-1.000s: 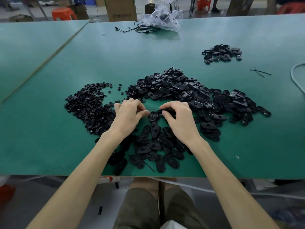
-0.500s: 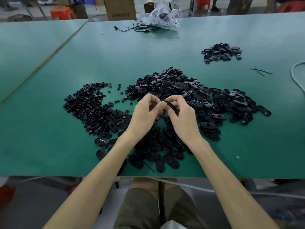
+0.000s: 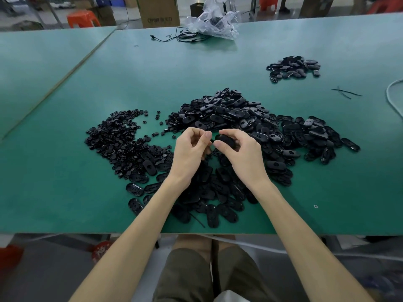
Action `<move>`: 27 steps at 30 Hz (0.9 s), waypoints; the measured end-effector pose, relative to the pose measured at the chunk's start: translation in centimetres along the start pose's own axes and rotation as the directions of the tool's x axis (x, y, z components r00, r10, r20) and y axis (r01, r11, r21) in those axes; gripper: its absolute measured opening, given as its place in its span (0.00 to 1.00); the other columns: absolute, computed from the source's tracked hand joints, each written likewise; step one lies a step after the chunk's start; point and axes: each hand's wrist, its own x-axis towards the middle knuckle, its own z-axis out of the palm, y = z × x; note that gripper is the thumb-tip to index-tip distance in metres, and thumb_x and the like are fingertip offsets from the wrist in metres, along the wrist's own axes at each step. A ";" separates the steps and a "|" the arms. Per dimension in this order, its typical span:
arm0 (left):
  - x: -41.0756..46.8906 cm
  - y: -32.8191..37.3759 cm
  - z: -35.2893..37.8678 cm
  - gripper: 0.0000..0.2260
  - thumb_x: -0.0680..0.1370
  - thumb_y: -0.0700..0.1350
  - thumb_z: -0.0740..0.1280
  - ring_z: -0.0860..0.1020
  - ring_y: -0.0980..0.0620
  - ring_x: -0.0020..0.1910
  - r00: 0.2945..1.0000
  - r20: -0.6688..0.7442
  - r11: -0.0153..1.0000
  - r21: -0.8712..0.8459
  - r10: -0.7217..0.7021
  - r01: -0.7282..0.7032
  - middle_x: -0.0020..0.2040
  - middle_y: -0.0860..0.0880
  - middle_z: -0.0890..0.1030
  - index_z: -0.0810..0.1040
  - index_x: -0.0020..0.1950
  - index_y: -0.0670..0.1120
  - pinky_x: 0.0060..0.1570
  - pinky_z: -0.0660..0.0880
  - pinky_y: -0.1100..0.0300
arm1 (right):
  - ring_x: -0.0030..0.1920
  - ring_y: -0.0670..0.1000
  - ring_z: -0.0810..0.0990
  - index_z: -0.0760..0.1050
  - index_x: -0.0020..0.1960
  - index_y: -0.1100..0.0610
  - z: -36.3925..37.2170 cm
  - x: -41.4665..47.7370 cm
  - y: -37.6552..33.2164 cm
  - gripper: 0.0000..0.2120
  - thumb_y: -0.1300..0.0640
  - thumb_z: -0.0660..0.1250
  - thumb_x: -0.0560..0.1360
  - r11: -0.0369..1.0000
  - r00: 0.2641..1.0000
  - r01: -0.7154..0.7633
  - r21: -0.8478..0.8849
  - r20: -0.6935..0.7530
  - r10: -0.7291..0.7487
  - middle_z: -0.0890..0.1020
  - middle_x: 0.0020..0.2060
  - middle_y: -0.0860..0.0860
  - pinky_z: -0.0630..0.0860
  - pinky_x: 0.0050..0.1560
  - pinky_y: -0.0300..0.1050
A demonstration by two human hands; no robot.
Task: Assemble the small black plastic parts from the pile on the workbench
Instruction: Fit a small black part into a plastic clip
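Note:
A big pile of black oval plastic shells (image 3: 237,114) covers the middle of the green workbench (image 3: 65,182). A heap of small round black pieces (image 3: 117,138) lies to its left. My right hand (image 3: 242,153) grips one black oval shell (image 3: 225,140) above the pile, thumb and fingers curled round it. My left hand (image 3: 189,151) is raised beside it with curled fingers, pinching something small that I cannot make out. The two hands almost touch at the fingertips.
A smaller heap of black parts (image 3: 293,67) sits at the far right. A crumpled clear plastic bag (image 3: 214,20) with black cables lies at the back. A white cable (image 3: 392,99) curves at the right edge. Thin black strips (image 3: 346,92) lie nearby.
Both hands lifted off the pile, each with a part. They came together at the fingertips above it, and have since drawn slightly apart.

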 end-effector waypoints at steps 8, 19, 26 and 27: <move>0.0 -0.3 -0.2 0.10 0.84 0.48 0.67 0.73 0.55 0.31 0.999 -0.045 0.999 0.027 0.023 -0.021 0.33 0.52 0.77 0.78 0.50 0.41 0.33 0.72 0.62 | 0.59 0.47 0.83 0.83 0.65 0.54 -0.2 -0.2 -0.3 0.15 0.53 0.75 0.79 0.999 1.000 -0.012 0.042 -0.006 0.013 0.86 0.56 0.47 0.78 0.66 0.50; -0.1 -0.6 -0.1 0.09 0.84 0.46 0.67 0.76 0.56 0.32 0.999 -0.022 0.995 0.095 0.042 -0.040 0.34 0.53 0.80 0.85 0.57 0.43 0.34 0.73 0.59 | 0.41 0.45 0.87 0.84 0.58 0.54 -0.1 -0.2 -0.2 0.06 0.59 0.71 0.81 0.995 0.999 0.027 0.099 -0.049 -0.022 0.87 0.46 0.48 0.81 0.52 0.40; -0.4 -0.3 0.1 0.07 0.83 0.47 0.69 0.75 0.58 0.30 0.997 -0.016 0.972 0.224 0.080 -0.074 0.33 0.52 0.82 0.86 0.52 0.46 0.34 0.74 0.60 | 0.43 0.42 0.86 0.82 0.54 0.55 0.0 -0.2 -0.1 0.02 0.59 0.72 0.81 0.994 0.997 0.052 0.096 -0.069 -0.046 0.86 0.44 0.46 0.79 0.50 0.34; -0.4 -0.2 0.1 0.07 0.82 0.47 0.70 0.76 0.59 0.29 0.996 -0.022 0.969 0.233 0.086 -0.078 0.33 0.53 0.82 0.86 0.51 0.46 0.35 0.73 0.63 | 0.45 0.41 0.85 0.81 0.53 0.55 0.1 -0.2 -0.1 0.02 0.59 0.72 0.81 0.995 0.996 0.057 0.088 -0.071 -0.051 0.85 0.44 0.45 0.78 0.50 0.32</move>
